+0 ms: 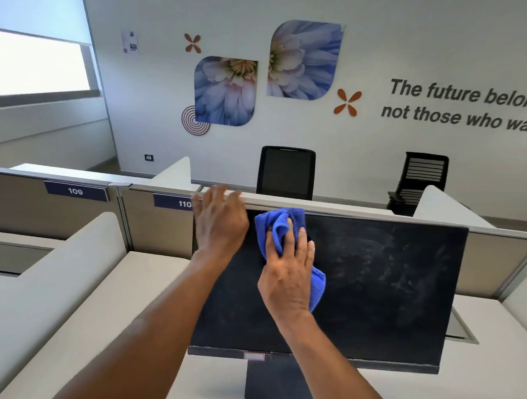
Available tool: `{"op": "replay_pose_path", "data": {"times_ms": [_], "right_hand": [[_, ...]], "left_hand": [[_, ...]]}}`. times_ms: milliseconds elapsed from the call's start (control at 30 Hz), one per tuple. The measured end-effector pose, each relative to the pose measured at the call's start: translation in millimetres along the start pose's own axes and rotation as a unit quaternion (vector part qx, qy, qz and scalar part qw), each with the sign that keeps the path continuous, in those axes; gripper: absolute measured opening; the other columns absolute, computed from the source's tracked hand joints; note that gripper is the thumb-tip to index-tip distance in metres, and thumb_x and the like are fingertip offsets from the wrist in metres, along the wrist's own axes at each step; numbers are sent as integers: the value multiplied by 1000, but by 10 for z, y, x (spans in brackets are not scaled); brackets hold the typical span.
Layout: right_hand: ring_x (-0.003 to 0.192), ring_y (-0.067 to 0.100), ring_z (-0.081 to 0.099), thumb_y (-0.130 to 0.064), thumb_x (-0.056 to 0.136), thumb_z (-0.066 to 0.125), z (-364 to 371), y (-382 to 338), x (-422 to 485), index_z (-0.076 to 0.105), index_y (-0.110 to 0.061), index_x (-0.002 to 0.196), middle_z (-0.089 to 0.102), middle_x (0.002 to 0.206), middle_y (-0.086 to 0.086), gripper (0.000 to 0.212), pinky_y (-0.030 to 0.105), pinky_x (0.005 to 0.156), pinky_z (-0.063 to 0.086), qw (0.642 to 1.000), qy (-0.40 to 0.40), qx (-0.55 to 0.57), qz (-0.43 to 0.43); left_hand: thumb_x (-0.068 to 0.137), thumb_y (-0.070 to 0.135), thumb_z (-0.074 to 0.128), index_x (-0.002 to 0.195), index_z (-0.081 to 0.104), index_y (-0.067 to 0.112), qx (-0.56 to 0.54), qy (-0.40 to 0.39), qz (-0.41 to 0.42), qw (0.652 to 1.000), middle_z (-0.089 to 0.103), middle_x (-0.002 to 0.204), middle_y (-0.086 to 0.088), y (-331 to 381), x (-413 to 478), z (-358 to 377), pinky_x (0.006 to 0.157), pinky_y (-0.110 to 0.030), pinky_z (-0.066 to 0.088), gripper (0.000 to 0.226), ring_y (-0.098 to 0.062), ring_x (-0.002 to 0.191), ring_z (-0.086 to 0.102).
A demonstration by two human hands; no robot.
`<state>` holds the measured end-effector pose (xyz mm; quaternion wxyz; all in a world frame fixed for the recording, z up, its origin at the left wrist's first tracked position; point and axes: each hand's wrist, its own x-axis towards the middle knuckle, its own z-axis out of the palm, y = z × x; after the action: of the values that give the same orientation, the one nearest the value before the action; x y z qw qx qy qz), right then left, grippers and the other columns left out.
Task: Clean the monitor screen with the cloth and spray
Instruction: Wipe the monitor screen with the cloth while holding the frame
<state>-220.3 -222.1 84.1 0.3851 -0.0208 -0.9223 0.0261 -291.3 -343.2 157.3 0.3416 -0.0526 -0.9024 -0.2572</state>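
Observation:
A black monitor [373, 284] stands on a white desk in front of me, its dark screen streaked with smears on the right half. My right hand [289, 267] presses a bunched blue cloth [277, 224] against the upper left part of the screen, fingers curled into the fabric. My left hand [220, 221] lies over the monitor's top left corner with its fingers spread. No spray bottle is in view.
The monitor's stand [277, 380] rests on the desk [76, 311]. Beige partitions labelled 109 [75, 191] and 110 run behind the screen. Two black office chairs [286, 173] stand at the far wall. White dividers flank the desk on both sides.

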Motion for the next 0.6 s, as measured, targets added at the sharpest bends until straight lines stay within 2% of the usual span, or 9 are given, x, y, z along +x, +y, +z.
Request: {"op": "replay_pose_path", "data": {"times_ms": [67, 167, 333, 400, 500, 600], "right_hand": [[138, 48, 30, -7, 75, 57, -23, 59, 15, 41, -13, 143, 35, 151, 21, 70, 60, 112, 26, 1000, 2, 1, -8], [137, 50, 31, -4, 77, 54, -56, 309, 11, 43, -10, 142, 37, 149, 22, 66, 59, 112, 27, 1000, 4, -13, 20], [127, 53, 41, 2, 74, 58, -130, 919, -10, 51, -1, 131, 47, 135, 31, 58, 62, 104, 35, 982, 3, -34, 186], [128, 53, 39, 0, 74, 57, -156, 1036, -6, 50, -1, 132, 45, 137, 31, 58, 64, 104, 34, 975, 1, -28, 218], [129, 52, 39, 1, 74, 58, -165, 1012, 1, 51, -3, 132, 45, 138, 30, 58, 65, 103, 35, 979, 8, -23, 205], [131, 49, 39, -1, 73, 56, -138, 850, -4, 54, -6, 130, 45, 141, 27, 58, 62, 106, 33, 991, 18, -21, 128]], "left_hand": [[98, 31, 37, 90, 69, 22, 17, -54, 67, 996, 69, 103, 0, 216, -41, 83, 118, -54, 16, 35, -24, 110, 57], [99, 36, 37, 79, 68, 20, 23, -60, 71, 995, 72, 88, -1, 391, -48, 132, 120, -50, 13, 41, -24, 94, 64], [97, 31, 33, 65, 54, 21, 36, -69, 60, 995, 71, 77, -2, 380, 12, 132, 118, -51, 20, 39, -23, 82, 66], [94, 28, 31, 65, 52, 19, 40, -88, 44, 994, 71, 77, -5, 432, 54, 129, 118, -52, 19, 37, -24, 82, 66], [93, 26, 29, 66, 52, 19, 40, -108, 35, 993, 70, 77, -7, 569, 45, 157, 118, -55, 15, 36, -27, 82, 64], [95, 26, 30, 71, 55, 19, 32, -127, 65, 989, 71, 83, -8, 795, -45, 230, 118, -54, 16, 35, -29, 87, 64]]}}
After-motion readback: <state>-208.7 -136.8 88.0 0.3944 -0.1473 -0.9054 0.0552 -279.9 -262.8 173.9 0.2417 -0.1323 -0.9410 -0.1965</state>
